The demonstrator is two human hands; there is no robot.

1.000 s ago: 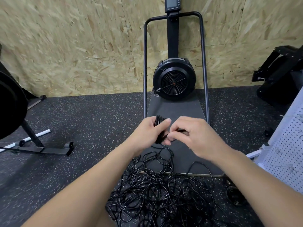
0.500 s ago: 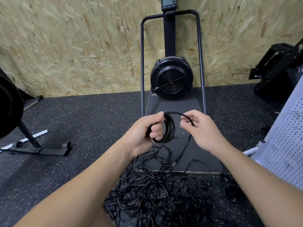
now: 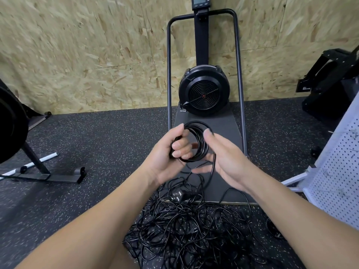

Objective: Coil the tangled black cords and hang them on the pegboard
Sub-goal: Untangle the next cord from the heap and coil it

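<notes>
Several loops now sit in the coil (image 3: 196, 141), where a second ago it was only a small bundle pressed between both hands; half a second ago the right hand was still pinching the cord at the top of the loop. Now the left hand (image 3: 171, 152) holds the coil with its fingers curled around the loops, in the air above the grey base plate (image 3: 225, 121). The right hand (image 3: 225, 158) has let go: its fingers are straight and relaxed, just beside the coil, and the free end hangs down past its palm to the floor. I judge that one more loop was just laid, and the hand is opening to take the next piece of cord.

Most of the work remains. A big tangle (image 3: 190, 228) of black cords lies on the floor between the arms, with a plug (image 3: 178, 195) on its far side. No box or bin is in view. On the pegboard (image 3: 338, 167), at the right, no cord is seen
</notes>
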